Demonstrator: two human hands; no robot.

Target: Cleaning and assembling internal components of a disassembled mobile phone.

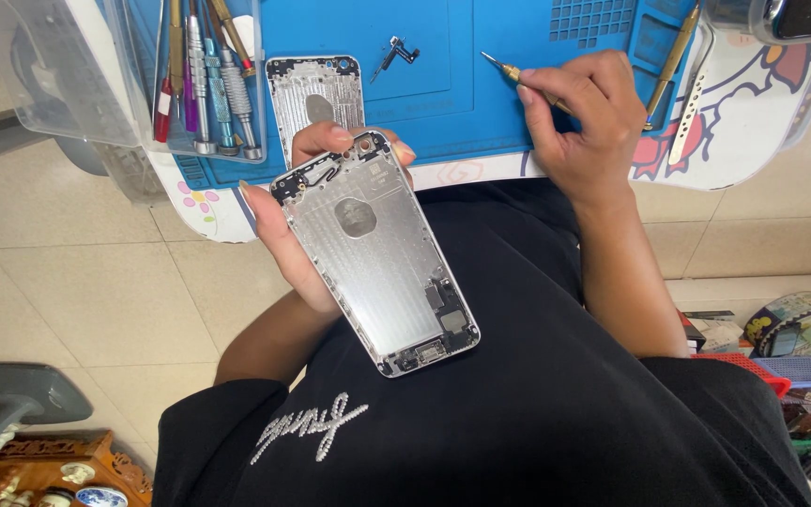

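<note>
My left hand (285, 235) grips an opened silver phone housing (375, 252), inner side up, tilted over my lap below the table edge. My right hand (582, 122) holds a thin gold-handled screwdriver (511, 72) with its tip pointing left over the blue work mat (443, 94). A second silver phone back shell (314, 97) lies flat on the mat just beyond my left fingertips. A small black bracket part (396, 53) rests on the mat between the shell and the screwdriver tip.
A clear tray (206, 80) with several coloured screwdrivers sits at the mat's left. Another gold tool (672, 61) and a metal ruler strip (692, 113) lie at the right. A phone (804, 19) rests at the top right. Boxes and clutter (800, 357) stand on the floor to the right.
</note>
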